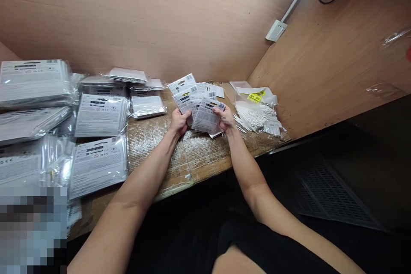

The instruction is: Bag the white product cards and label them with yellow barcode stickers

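Both hands hold one small white printed packet with a barcode, just above the wooden bench. My left hand grips its left edge with the fingers curled. Pinching the right edge is my right hand. Behind the held packet lies a fanned spread of similar small packets on the bench.
Stacks of larger clear-bagged white packs cover the left of the bench. A bag of small white parts and a bag with a yellow label lie at right. Wooden walls close off the back and right.
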Action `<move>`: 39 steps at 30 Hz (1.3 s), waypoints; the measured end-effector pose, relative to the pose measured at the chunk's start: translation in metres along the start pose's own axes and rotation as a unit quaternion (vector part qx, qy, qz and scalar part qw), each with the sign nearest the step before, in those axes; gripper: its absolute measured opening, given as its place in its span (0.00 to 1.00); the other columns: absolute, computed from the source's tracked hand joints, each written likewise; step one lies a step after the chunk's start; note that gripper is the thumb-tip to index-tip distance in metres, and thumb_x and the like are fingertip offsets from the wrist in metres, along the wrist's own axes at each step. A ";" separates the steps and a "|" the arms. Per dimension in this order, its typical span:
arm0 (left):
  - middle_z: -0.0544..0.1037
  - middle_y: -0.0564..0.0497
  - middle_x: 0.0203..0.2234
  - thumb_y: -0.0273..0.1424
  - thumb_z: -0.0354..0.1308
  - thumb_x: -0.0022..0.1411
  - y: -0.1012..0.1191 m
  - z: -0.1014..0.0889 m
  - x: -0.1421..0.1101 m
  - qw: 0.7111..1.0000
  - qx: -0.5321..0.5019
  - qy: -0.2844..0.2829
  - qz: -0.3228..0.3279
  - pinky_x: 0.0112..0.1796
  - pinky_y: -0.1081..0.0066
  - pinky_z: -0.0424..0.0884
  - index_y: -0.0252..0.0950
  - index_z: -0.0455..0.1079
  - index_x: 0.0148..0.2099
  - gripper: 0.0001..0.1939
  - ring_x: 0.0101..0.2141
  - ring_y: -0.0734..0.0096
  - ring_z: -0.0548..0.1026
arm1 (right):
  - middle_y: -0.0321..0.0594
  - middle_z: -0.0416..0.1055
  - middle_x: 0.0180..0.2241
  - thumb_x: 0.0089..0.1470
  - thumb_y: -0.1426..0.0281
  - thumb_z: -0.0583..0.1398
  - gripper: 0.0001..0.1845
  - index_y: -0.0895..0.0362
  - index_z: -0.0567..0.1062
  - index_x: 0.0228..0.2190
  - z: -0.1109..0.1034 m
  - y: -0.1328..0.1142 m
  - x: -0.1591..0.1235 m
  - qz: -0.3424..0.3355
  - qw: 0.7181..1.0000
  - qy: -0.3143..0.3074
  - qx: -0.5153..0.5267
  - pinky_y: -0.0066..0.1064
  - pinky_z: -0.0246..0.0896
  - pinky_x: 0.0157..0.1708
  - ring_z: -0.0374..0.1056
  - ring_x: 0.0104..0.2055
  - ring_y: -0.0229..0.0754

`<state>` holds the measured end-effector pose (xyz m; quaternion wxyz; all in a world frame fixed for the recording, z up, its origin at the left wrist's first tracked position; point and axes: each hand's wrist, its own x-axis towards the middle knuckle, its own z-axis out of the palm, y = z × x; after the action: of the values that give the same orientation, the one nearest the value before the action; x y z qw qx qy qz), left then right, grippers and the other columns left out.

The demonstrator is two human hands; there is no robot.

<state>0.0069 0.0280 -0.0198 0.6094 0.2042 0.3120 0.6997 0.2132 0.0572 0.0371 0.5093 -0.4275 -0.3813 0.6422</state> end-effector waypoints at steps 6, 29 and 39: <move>0.81 0.36 0.49 0.35 0.89 0.36 0.005 0.008 -0.003 0.998 0.045 -0.011 0.031 0.53 0.56 0.81 0.31 0.76 0.49 0.40 0.48 0.48 0.81 | 0.41 0.83 0.43 0.32 0.62 0.81 0.37 0.56 0.77 0.45 0.003 0.003 0.000 0.006 0.991 -0.098 -0.087 0.38 0.76 0.50 0.78 0.44 0.44; 0.82 0.39 0.46 0.30 0.86 0.32 0.016 0.003 0.006 0.996 0.050 0.052 0.048 0.48 0.60 0.82 0.31 0.78 0.45 0.36 0.45 0.49 0.82 | 0.43 0.80 0.46 0.47 0.58 0.76 0.21 0.54 0.85 0.41 -0.038 -0.086 -0.049 -0.087 0.947 -0.133 -0.279 0.49 0.70 0.56 0.74 0.48 0.50; 0.81 0.37 0.43 0.43 0.82 0.58 0.029 0.013 -0.006 0.999 0.007 -0.025 -0.036 0.51 0.51 0.83 0.30 0.78 0.47 0.26 0.52 0.41 0.80 | 0.43 0.72 0.36 0.47 0.78 0.70 0.08 0.58 0.78 0.31 0.069 -0.097 0.006 -0.122 0.567 -0.416 -0.701 0.38 0.60 0.45 0.65 0.39 0.46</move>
<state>-0.0044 0.0229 0.0096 0.6405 0.2147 0.3086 0.6697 0.1793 0.0775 0.1497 -0.0906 -0.2857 -0.9301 0.2121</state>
